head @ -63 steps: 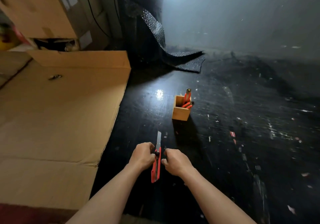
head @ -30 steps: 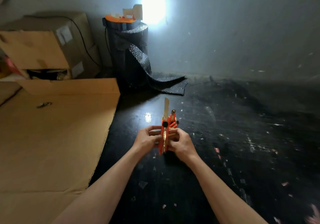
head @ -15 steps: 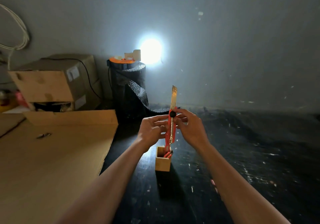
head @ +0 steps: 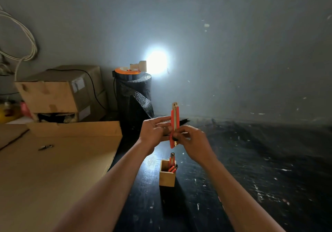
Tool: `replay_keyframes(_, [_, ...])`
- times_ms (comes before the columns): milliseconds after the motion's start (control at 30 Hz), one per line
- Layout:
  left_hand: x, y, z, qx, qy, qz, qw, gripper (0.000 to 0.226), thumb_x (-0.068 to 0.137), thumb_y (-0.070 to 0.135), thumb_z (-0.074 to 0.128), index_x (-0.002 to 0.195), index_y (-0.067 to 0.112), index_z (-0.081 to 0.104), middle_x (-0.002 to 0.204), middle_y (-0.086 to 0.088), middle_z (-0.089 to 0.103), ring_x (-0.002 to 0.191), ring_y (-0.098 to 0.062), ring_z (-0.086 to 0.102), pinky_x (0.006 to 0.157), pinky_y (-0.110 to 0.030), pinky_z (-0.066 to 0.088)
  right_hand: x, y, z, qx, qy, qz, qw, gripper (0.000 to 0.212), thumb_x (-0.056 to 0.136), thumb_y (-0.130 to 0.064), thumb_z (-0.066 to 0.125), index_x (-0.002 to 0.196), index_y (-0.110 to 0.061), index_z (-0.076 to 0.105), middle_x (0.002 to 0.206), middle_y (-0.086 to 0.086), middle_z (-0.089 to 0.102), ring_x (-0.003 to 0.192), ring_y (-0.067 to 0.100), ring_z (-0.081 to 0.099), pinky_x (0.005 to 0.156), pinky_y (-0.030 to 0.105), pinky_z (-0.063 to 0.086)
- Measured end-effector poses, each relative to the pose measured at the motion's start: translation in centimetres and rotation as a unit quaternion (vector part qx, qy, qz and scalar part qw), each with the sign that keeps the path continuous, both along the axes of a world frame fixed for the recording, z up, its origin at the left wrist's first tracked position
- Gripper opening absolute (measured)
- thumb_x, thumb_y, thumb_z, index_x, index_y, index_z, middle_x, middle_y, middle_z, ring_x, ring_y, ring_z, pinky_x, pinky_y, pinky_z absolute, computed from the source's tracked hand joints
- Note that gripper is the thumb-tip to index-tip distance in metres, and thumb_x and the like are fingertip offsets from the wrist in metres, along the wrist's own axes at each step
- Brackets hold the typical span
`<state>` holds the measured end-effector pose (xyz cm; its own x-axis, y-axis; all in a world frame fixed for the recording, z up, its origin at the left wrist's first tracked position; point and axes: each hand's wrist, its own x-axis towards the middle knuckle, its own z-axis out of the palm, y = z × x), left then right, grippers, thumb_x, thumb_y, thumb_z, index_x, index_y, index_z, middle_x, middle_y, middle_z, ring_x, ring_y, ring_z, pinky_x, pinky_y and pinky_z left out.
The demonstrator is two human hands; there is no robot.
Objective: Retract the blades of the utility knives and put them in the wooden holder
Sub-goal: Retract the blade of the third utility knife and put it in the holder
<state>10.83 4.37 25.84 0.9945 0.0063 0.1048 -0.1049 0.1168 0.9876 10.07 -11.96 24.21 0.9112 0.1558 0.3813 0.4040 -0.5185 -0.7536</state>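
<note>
Both hands [head: 156, 133] grip slim orange plastic knife [head: 174, 122].

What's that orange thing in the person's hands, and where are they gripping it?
An orange utility knife, held upright. Both hands grip its lower half: left hand from the side, right hand by the slider.

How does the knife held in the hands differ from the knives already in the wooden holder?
The held utility knife is in the air, upright, pinched between the left hand and right hand; the stored knives stand in the wooden holder on the floor, untouched. The held one shows its full length; the stored ones show only their upper ends and lean. Both are orange.
</note>
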Motion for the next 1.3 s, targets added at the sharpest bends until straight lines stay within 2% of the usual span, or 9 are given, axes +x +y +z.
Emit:
replay_keyframes(167, [0.3, 0.0, 0.3, 0.015, 0.011, -0.002, 1.000, 0.036, 0.091, -0.013, 0.065, 0.123, 0.001, 0.072, 0.106, -0.020, 0.081, 0.092, -0.039, 0.080, 0.074, -0.045, 0.067, -0.3, 0.0, -0.3, 0.005, 0.015, -0.003, 1.000, 0.018, 0.094, -0.027, 0.065, 0.108, -0.018, 0.073, 0.106, -0.001, 0.076, 0.096, 0.014, 0.072, 0.091, 0.036, 0.060])
replay_keyframes(433, [0.5, -0.2, 1.0, 0.033, 0.008, 0.016, 0.999, 0.034, 0.091, -0.009, 0.068, 0.120, 0.006, 0.076, 0.107, -0.017, 0.081, 0.092, -0.035, 0.081, 0.083, -0.053, 0.065, -1.1, -0.5, 0.0, -0.031, 0.003, 0.023, 0.999, 0.026, 0.095, -0.020, 0.067, 0.117, -0.033, 0.066, 0.106, -0.022, 0.065, 0.084, -0.008, 0.063, 0.076, 0.007, 0.045])
replay_keyframes(500, [0.4, -0.3, 1.0, 0.033, 0.009, 0.014, 0.999, 0.034, 0.091, -0.011, 0.067, 0.121, 0.005, 0.075, 0.106, -0.017, 0.081, 0.091, -0.035, 0.081, 0.080, -0.051, 0.066, -1.2, -0.5, 0.0, -0.036, 0.009, 0.019, 0.999, 0.022, 0.095, -0.017, 0.066, 0.114, -0.028, 0.065, 0.104, -0.017, 0.067, 0.078, -0.009, 0.063, 0.075, 0.009, 0.051])
replay_keyframes(600, [0.0, -0.6, 1.0, 0.035, 0.004, 0.012, 0.999, 0.034, 0.093, -0.011, 0.065, 0.121, 0.005, 0.074, 0.108, -0.018, 0.080, 0.090, -0.036, 0.081, 0.073, -0.044, 0.068, -1.4, -0.4, 0.2, -0.028, 0.009, -0.001, 1.000, 0.023, 0.092, -0.025, 0.069, 0.113, -0.018, 0.062, 0.108, -0.009, 0.070, 0.087, 0.001, 0.062, 0.082, 0.018, 0.049])
replay_keyframes(700, [-0.1, -0.6, 1.4, 0.026, -0.002, 0.016, 1.000, 0.034, 0.092, -0.012, 0.065, 0.121, 0.005, 0.074, 0.107, -0.019, 0.080, 0.089, -0.037, 0.081, 0.073, -0.045, 0.068, -1.7, -0.4, 0.2, -0.005, 0.000, 0.003, 1.000, 0.030, 0.091, -0.029, 0.070, 0.117, -0.023, 0.059, 0.108, -0.017, 0.063, 0.094, 0.001, 0.059, 0.074, 0.006, 0.042])
replay_keyframes(800, [-0.2, -0.5, 1.8, 0.027, -0.005, 0.017, 0.999, 0.034, 0.091, -0.011, 0.066, 0.119, 0.006, 0.075, 0.104, -0.018, 0.081, 0.085, -0.034, 0.081, 0.070, -0.044, 0.068, -2.0, -0.4, 0.4, 0.000, -0.020, 0.009, 1.000, 0.024, 0.092, -0.024, 0.070, 0.112, -0.033, 0.061, 0.107, -0.021, 0.062, 0.088, -0.008, 0.060, 0.072, 0.002, 0.042])
replay_keyframes(1000, [-0.5, -0.8, 1.9, 0.044, -0.007, 0.017, 0.999, 0.032, 0.094, -0.008, 0.066, 0.121, 0.007, 0.074, 0.108, -0.016, 0.081, 0.088, -0.034, 0.081, 0.080, -0.051, 0.066, -1.7, -0.4, 0.2, 0.044, -0.001, -0.005, 0.999, 0.021, 0.089, -0.030, 0.073, 0.106, -0.023, 0.064, 0.095, -0.024, 0.064, 0.081, -0.002, 0.065, 0.077, 0.016, 0.051])
replay_keyframes(1133, [-0.6, -0.7, 2.0, 0.041, -0.004, 0.021, 0.999, 0.030, 0.094, -0.008, 0.065, 0.117, 0.009, 0.075, 0.105, -0.016, 0.081, 0.085, -0.033, 0.082, 0.074, -0.046, 0.068, -2.1, -0.6, 0.4, 0.037, -0.009, 0.009, 0.999, 0.029, 0.089, -0.033, 0.072, 0.113, -0.039, 0.057, 0.103, -0.028, 0.062, 0.089, 0.001, 0.066, 0.085, 0.026, 0.054])
replay_keyframes(1300, [-0.6, -0.9, 1.7, 0.047, -0.006, 0.022, 0.999, 0.032, 0.093, -0.005, 0.068, 0.122, 0.008, 0.074, 0.108, -0.015, 0.081, 0.089, -0.033, 0.081, 0.083, -0.055, 0.065, -2.1, -0.7, 0.3, 0.013, -0.020, 0.007, 1.000, 0.029, 0.092, -0.025, 0.071, 0.102, -0.049, 0.060, 0.093, -0.040, 0.058, 0.081, -0.010, 0.063, 0.083, 0.020, 0.052])
